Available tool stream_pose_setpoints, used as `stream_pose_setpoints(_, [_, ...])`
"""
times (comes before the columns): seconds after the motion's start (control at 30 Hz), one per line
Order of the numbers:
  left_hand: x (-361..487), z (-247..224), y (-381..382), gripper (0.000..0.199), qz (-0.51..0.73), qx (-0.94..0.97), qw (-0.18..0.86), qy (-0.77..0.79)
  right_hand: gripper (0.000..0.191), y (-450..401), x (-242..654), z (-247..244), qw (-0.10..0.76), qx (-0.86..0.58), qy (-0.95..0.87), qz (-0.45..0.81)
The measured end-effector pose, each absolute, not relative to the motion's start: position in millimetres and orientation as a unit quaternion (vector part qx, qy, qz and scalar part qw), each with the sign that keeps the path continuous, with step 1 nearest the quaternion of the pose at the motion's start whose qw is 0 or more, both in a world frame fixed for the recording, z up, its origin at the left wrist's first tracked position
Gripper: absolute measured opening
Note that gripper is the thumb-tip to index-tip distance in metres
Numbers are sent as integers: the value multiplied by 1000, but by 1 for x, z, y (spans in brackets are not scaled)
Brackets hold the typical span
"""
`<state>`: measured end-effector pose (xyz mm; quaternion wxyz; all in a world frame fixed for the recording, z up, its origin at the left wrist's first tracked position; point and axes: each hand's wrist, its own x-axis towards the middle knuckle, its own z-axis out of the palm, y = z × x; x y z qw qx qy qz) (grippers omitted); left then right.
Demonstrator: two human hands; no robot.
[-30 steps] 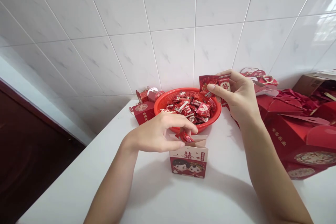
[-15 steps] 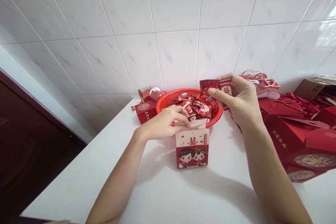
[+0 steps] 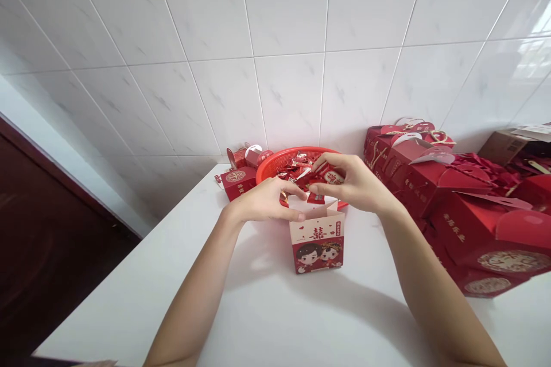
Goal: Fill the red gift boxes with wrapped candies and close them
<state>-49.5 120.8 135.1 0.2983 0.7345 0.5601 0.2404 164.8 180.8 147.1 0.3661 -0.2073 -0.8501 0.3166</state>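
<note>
A small red and cream box [image 3: 319, 243] with two cartoon faces stands upright on the white table, its top open. My left hand [image 3: 269, 199] is at the box's left rear edge, fingers apart, thumb by the rim. Just above the opening, my right hand [image 3: 350, 183] pinches red candy packets [image 3: 316, 198] between thumb and fingers. Behind both hands is a red plastic basket [image 3: 263, 171] of wrapped candies [image 3: 299, 167], partly hidden by the hands.
Red gift boxes [image 3: 486, 229] are stacked on the right side of the white table [image 3: 172, 275]. A smaller red box [image 3: 236, 182] lies left of the basket. A tiled wall [image 3: 284, 92] rises behind, and a brown carton [image 3: 501, 146] stands far right.
My right hand has moved left and down with the candy packets, from above the basket's right side to the box opening. The box has shifted slightly right.
</note>
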Motion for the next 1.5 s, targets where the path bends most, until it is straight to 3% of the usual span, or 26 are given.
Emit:
stream_pose_setpoints(0.13, [-48,137,119,30,238,726,311,565,7,182,163,144,297,-197,-891,281])
stream_pose_setpoints(0.57, [-48,135,120,29,231,738,321,546,12,179,166,147,259,-206,-904,270])
stream_pose_setpoints(0.9, [-48,135,120,33,239,737,322,544,17,179,162,141,182,-242,-939,164])
stream_pose_setpoints(1.1, [-48,138,119,36,202,751,329,535,27,177,165,144,270,-206,-911,235])
stream_pose_setpoints(1.33, [-49,138,119,31,199,750,324,542,15,175,166,146,308,-111,-890,318])
stream_pose_setpoints(1.5, [-47,139,118,31,195,752,329,537,13,176,164,142,400,-139,-868,259])
